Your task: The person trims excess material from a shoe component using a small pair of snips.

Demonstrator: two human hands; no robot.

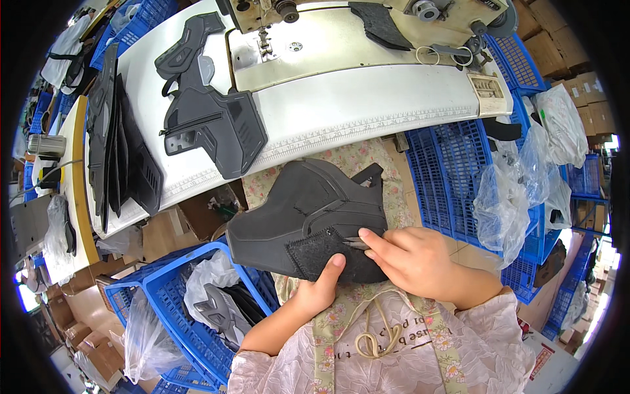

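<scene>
A dark grey moulded fabric panel (289, 203) lies across my lap, with a black fuzzy patch (315, 255) stitched along its edges on the near part. My left hand (321, 284) grips the panel's near edge, its thumb pressed on the patch and the other fingers hidden underneath. In my right hand (413, 262) is a pair of small metal thread snips (354, 243), tips pointing left over the patch. The fingers are closed round them, so most of the tool is hidden.
A sewing machine (315, 59) stands on the white table (367, 108) ahead. Another grey moulded panel (216, 125) lies there, beside a standing row of dark panels (121, 144). Blue baskets (157, 295) flank me; the left one holds plastic and grey pieces. A plastic bag (502, 203) hangs at right.
</scene>
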